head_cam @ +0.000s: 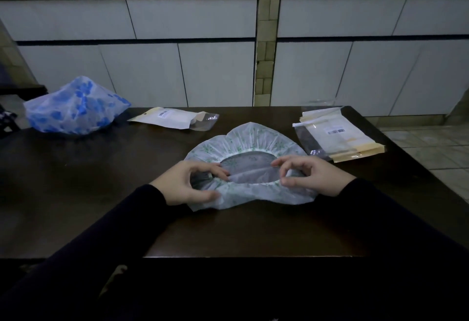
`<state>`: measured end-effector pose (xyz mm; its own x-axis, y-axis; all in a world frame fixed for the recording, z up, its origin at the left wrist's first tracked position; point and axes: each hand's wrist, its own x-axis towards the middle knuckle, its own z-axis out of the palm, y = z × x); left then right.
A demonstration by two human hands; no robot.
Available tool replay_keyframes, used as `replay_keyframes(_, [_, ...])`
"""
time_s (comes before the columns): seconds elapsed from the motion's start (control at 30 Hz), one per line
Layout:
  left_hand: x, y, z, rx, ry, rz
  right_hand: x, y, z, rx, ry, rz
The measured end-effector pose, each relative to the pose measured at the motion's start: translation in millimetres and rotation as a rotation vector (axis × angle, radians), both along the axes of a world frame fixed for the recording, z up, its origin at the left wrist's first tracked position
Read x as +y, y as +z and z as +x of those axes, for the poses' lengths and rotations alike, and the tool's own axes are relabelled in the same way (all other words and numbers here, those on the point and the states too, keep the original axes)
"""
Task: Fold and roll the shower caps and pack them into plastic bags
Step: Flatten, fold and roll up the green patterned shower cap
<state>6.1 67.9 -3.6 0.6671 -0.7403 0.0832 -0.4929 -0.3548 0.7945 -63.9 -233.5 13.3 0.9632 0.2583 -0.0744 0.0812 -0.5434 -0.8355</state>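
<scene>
A white shower cap with a faint green print lies spread on the dark wooden table, its elastic opening facing up and showing the translucent inner layer. Both hands work at that opening. The left hand has its fingers curled over the left part of the gathered rim, with the thumb under the near edge, so it grips the cap's ruffled border there. The right hand pinches the rim on the right side, thumb and forefinger bent together around the elastic edge (the other fingers arch above it). Both forearms are in dark sleeves that reach in from the near edge of the table.

At the far left corner of the table sits a heap of white shower caps with blue blotches, puffed up into a mound and well apart from the hands. Behind the cap, left of centre, lies a single packed plastic bag with a barcode label and a clear open flap at its right end. At the far right, near the cap's edge but not clearly touching it, rests a stack of flat plastic bags with yellowish strips and a barcode label on top. Behind the table runs a wall of white panels topped by a tiled ledge.
</scene>
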Motion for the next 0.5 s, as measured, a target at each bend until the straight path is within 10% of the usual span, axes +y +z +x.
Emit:
replay_keyframes(0.23, [-6.8, -2.3, 2.7, 0.014, 0.087, -0.041, 3.8, 0.7, 2.2, 0.098, 0.180, -0.215])
replay_keyframes(0.5, [4.1, 6.1, 0.8, 0.036, 0.096, 0.021, 0.6, -1.6, 9.2, 0.085, -0.069, 0.297])
